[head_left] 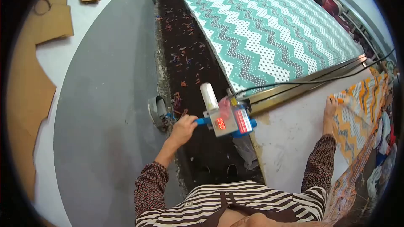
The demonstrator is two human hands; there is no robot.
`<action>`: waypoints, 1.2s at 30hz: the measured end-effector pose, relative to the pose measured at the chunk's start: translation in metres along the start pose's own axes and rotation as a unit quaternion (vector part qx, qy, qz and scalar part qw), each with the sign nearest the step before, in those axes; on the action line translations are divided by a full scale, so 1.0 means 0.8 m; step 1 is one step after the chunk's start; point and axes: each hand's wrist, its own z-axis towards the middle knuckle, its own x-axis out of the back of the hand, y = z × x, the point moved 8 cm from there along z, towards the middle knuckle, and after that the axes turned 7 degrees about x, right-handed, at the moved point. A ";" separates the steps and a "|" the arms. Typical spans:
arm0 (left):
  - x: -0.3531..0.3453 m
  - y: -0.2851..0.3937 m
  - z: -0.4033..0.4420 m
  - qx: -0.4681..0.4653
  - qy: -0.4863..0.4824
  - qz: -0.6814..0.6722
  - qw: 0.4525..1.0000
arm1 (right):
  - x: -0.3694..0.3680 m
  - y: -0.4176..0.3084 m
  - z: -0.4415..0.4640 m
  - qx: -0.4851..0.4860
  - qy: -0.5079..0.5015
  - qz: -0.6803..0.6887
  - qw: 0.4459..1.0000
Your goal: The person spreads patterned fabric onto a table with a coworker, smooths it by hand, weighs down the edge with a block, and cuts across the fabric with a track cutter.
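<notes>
My left hand [183,129] is wrapped round the blue handle [202,121] of a cutting machine [227,120], which has a red lit display, a white cylinder and a black cable. The machine stands at the near end of a metal rail [303,82]. Beyond the rail lies a teal and white zigzag fabric [269,33], spread over the long table. At the right, my right hand [331,108] has its fingers closed at the edge of an orange, grey and white zigzag cloth [357,117].
A grey surface [105,80] lies at the left, with brown cardboard pieces [33,80] beyond it. A metal holder [157,111] sits on its edge. Scraps litter the dark floor gap [185,59]. Fabric heaps [385,130] are at the far right.
</notes>
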 end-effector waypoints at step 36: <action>-0.120 0.034 0.095 -0.417 -0.722 -0.308 0.458 | 0.017 -0.463 0.206 -0.199 -0.064 0.154 0.966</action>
